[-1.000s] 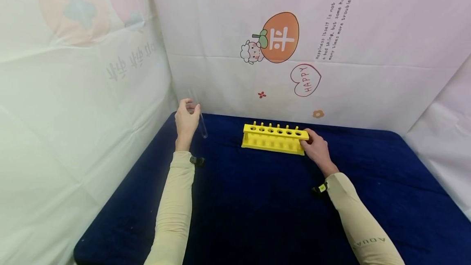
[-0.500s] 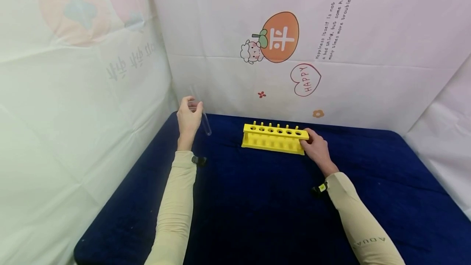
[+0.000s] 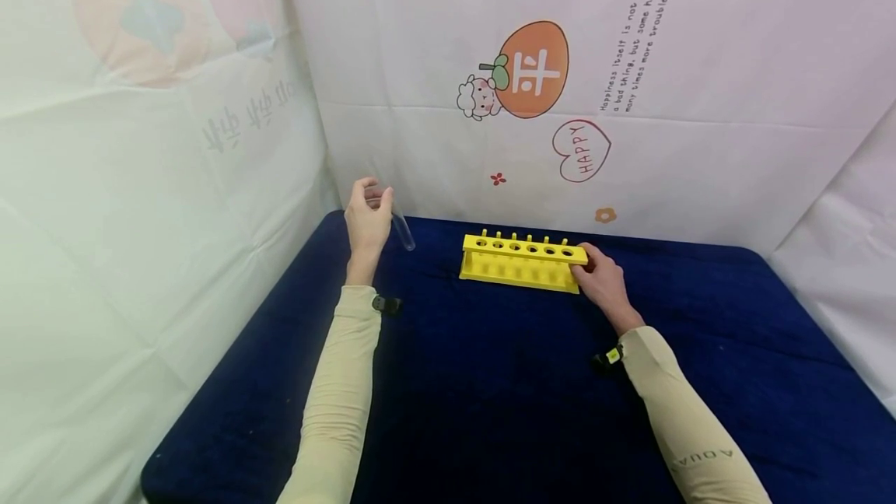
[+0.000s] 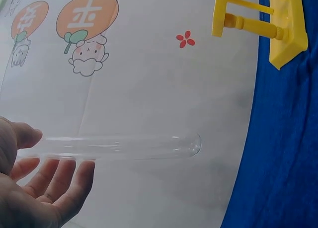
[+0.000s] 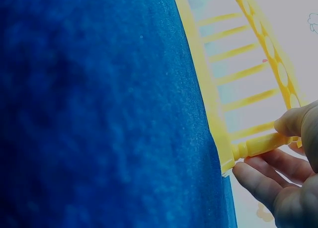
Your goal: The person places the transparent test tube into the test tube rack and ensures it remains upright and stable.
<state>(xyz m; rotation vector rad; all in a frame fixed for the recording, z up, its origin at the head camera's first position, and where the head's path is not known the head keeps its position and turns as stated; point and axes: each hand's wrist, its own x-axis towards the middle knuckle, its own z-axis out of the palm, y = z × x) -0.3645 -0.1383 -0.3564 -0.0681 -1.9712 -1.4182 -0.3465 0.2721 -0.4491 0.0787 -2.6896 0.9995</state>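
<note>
My left hand [image 3: 369,225] pinches a clear glass test tube [image 4: 124,146] between thumb and fingers, above the table's far left part. The tube leans, its rounded closed end low and to the right in the head view; its upper part is faint against the white wall. To the right stands a yellow test tube rack [image 3: 518,274] with a row of round holes and a row of pegs behind; no tube shows in it. My right hand [image 3: 603,284] grips the rack's right end, thumb and fingers around the end post [image 5: 266,143].
A dark blue cloth [image 3: 490,387] covers the table. White printed sheets [image 3: 434,61] hang right behind the table's far edge, and another sheet [image 3: 140,255] runs along the left side.
My left hand has moved a little to the right and farther away, carrying the test tube toward the rack. The right hand and the rack have stayed in place.
</note>
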